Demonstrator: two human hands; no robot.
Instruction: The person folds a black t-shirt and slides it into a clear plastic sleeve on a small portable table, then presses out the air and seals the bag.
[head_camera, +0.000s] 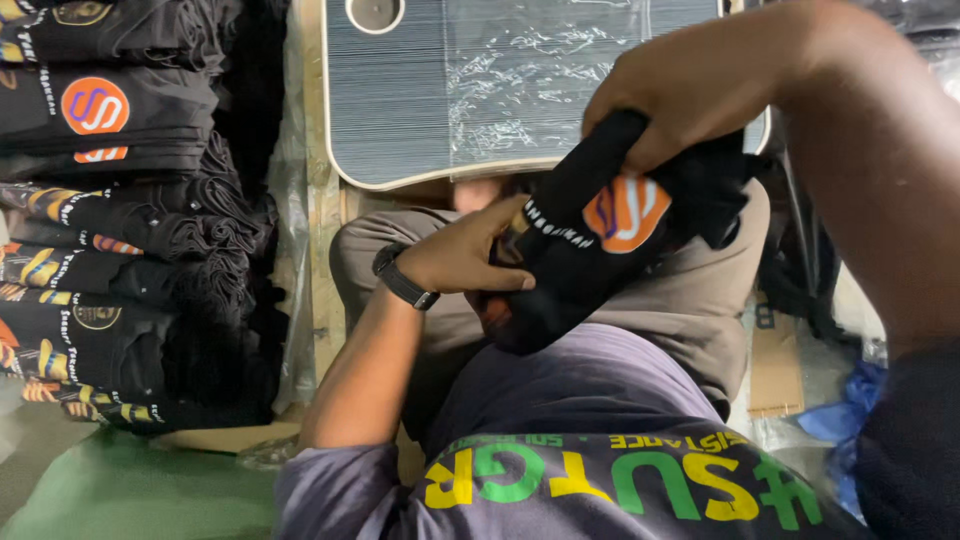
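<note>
A folded black garment with an orange round logo lies over my lap, tilted up to the right. My right hand grips its upper end, fingers curled over the cloth. My left hand, with a black watch on the wrist, presses flat against the garment's lower left side. Beneath are my grey-brown trousers and purple shirt.
A stack of folded black garments with orange and yellow prints fills the left side. A small lap table with a dark striped top, partly under clear plastic, stands ahead. Cardboard and blue plastic lie at the right; green cloth lower left.
</note>
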